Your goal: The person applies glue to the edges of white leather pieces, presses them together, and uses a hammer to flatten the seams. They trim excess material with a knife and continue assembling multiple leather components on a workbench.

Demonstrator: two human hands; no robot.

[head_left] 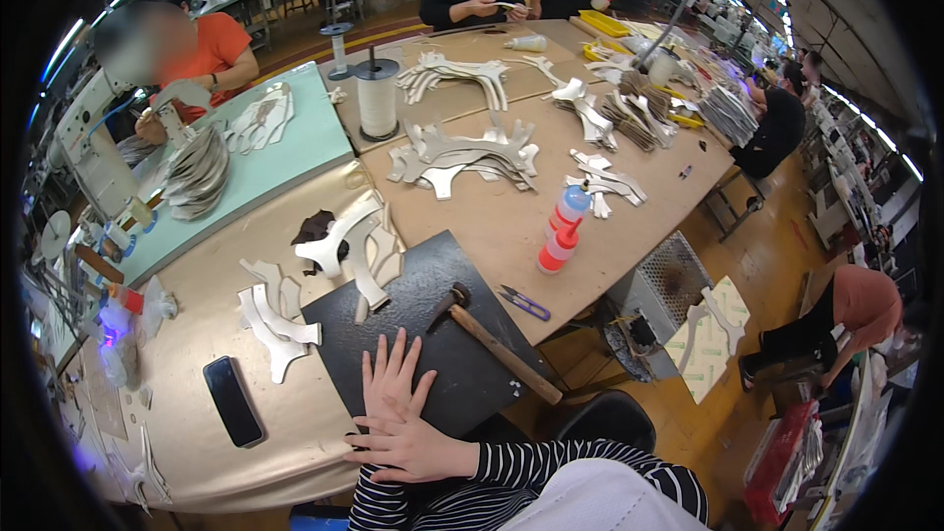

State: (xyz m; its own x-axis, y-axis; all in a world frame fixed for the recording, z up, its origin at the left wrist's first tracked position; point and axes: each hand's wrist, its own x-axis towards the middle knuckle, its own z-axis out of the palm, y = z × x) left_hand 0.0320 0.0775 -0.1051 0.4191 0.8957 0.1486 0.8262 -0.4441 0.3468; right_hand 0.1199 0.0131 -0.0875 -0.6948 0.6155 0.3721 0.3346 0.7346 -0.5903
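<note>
My left hand [393, 374] lies palm down with fingers spread on a black board [369, 364]. Across its wrist rests my right hand [423, 449], fingers apart and pointing left. Neither holds anything. Just right of my left fingertips, a hammer [506, 354] with a wooden handle and dark head lies on the board. Thread snips [524, 303] with purple handles are beyond it on the table. White curved, branching cut pieces [270, 329] lie left of the board, and others [369, 270] overlap its far edge.
A dark phone [234, 401] lies left of my hands. Two bottles with red parts [559, 246] stand ahead, right. Further off are stacked pieces [462, 157], a white thread spool [377, 103] and a sewing machine [93, 152] with a person in orange. Other people stand around.
</note>
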